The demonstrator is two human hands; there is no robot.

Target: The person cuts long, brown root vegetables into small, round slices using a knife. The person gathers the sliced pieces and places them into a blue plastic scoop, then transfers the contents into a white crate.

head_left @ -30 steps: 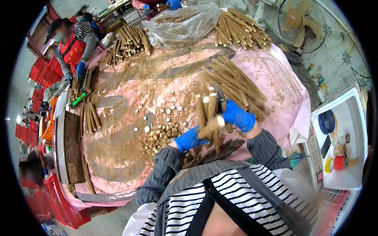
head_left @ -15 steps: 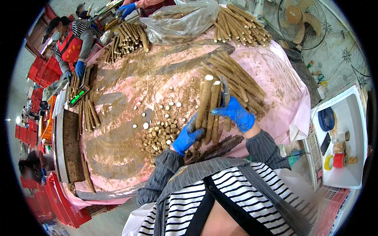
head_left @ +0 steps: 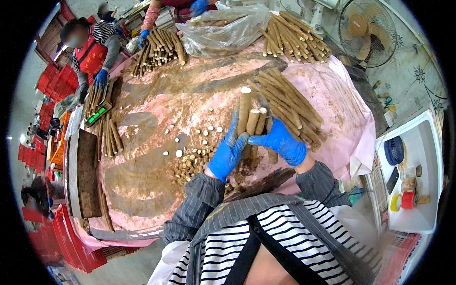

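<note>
My left hand (head_left: pixel 228 151), in a blue glove, is wrapped around a few brown yam roots (head_left: pixel 245 113) standing roughly upright with their white cut ends up. One root rises higher than the others. My right hand (head_left: pixel 286 143), gloved too, is closed around a curved knife whose grey blade (head_left: pixel 262 100) is blurred behind the root tops. Its brown handle (head_left: pixel 272 156) sticks out below the fingers. My right thumb reaches across to the roots, close to my left fingers. Beside my left hand lies a heap of short cut root ends (head_left: pixel 192 164), with white slices scattered beyond it.
A pile of long roots (head_left: pixel 289 102) lies beyond my right hand on the soiled pink sheet (head_left: pixel 344 123). Farther off are more root piles (head_left: pixel 297 40) and a plastic bag (head_left: pixel 223 31). Co-workers stand at the far side; a white bin (head_left: pixel 422 216) is at right.
The held roots now sit lower in my hands, and my left hand has moved up along them. The blade has swung left, behind the root tops. A far co-worker's hand has reached a root pile.
</note>
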